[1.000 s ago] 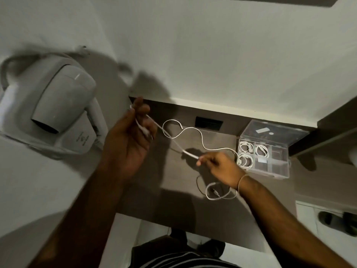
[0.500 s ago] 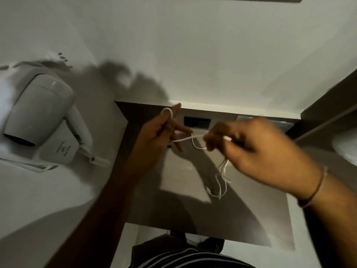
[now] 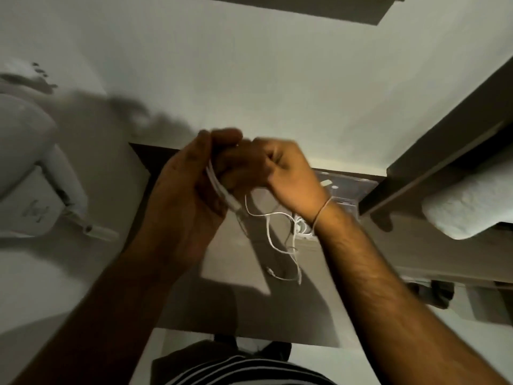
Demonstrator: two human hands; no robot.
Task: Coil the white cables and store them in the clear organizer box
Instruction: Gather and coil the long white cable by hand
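Note:
My left hand (image 3: 191, 190) holds several loops of a thin white cable (image 3: 270, 232) against its fingers. Pressed against it, my right hand (image 3: 288, 173) is closed on the same cable. The loose remainder hangs down from both hands, and its tail and plug (image 3: 270, 271) lie on the brown shelf (image 3: 249, 307). The clear organizer box (image 3: 344, 187) stands at the shelf's back right, mostly hidden behind my right wrist. Coiled white cables (image 3: 302, 227) inside it show just left of that wrist.
A white wall-mounted hair dryer (image 3: 30, 173) hangs at the left. A dark ledge (image 3: 444, 151) with a folded white towel (image 3: 469, 207) juts in at the right. The wall rises behind the shelf. My striped shirt (image 3: 236, 368) is at the bottom.
My hands have come together above the shelf; the right one has carried more cable over to the left hand. The hanging slack is shorter. The view tilted, so the box shows beside my wrist.

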